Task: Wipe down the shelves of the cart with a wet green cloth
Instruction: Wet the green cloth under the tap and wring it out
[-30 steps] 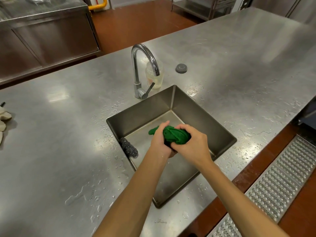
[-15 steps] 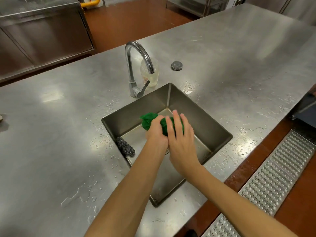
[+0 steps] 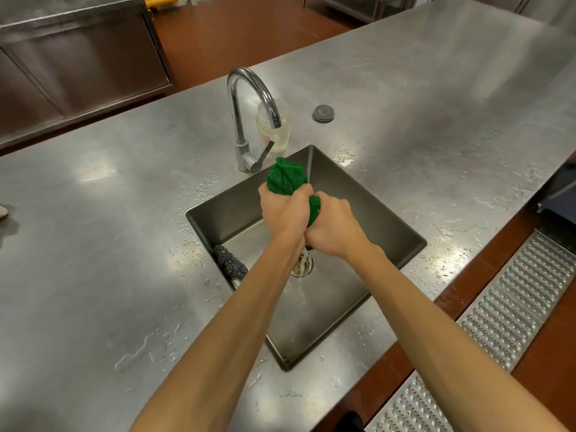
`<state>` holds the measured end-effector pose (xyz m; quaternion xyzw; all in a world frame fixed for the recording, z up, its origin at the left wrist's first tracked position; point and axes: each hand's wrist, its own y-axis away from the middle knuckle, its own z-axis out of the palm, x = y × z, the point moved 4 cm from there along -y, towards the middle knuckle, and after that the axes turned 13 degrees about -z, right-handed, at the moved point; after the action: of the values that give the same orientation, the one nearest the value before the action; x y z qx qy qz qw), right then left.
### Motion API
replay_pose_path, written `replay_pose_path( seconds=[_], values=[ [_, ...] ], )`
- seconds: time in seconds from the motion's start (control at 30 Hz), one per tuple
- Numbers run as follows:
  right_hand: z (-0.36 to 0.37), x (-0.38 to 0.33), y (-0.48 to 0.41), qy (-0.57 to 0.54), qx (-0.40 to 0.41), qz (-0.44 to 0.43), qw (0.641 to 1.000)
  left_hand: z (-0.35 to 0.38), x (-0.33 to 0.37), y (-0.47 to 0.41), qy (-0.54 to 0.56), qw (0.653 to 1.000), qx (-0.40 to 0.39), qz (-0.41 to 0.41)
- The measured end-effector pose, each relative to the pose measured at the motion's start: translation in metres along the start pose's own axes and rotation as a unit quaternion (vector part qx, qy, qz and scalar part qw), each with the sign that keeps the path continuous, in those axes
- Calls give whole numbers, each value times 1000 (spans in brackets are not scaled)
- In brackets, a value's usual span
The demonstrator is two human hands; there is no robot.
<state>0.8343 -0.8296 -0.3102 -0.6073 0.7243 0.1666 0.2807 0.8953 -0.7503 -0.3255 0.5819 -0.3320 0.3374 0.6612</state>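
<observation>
The step in hand appears to be the preparing of the cloth, not the wiping itself: the bunched, dark green cloth (image 3: 285, 179) is held in the air above the square, sunken stainless-steel sink (image 3: 367, 198), over its far half. Both hands are pressed together and clamped on it. The left hand (image 3: 285, 210) grips the upper part, so that a green tuft bulges out above its fist, while the right hand (image 3: 333, 226) grips the lower part just beside it, with a little green showing between the two. A thin trickle of water falls below the fists toward the round metal drain strainer (image 3: 300, 265) in the sink's floor, which suggests wringing. The next move, I judge, calls for carrying the damp cloth away from the sink to the cart, which I cannot pick out with any certainty here. It will need enough squeezing first that the cloth does not drip across the floor. Counted, there are one green cloth, two hands, one sink and one drain strainer. One curved chrome gooseneck tap (image 3: 249, 98) stands at the sink's far corner, and one clear plastic jar (image 3: 280, 135) sits just behind that tap. One round grey disc (image 3: 323, 113) lies on the counter beyond the sink. One dark grey steel-wool scourer (image 3: 230, 261) rests against the sink's left inner wall. One wet brushed-steel countertop (image 3: 93, 244) surrounds the sink, and one perforated metal floor grating (image 3: 514, 307) runs to the right of the sink, beyond the counter's edge.
</observation>
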Motion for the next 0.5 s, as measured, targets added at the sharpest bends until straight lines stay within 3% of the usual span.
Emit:
replay_pose_path(
  seconds=[0.1,0.3,0.5],
  values=[
    [-2,-5,-4,-43,-21,-25,999,0,10,-1,-54,997,-31,42],
    [1,-7,-2,-246,-30,-17,969,3,26,1,-132,975,-121,128],
    [0,-11,-3,-240,-43,-44,969,-1,30,-2,-124,960,-205,144]
  ],
)
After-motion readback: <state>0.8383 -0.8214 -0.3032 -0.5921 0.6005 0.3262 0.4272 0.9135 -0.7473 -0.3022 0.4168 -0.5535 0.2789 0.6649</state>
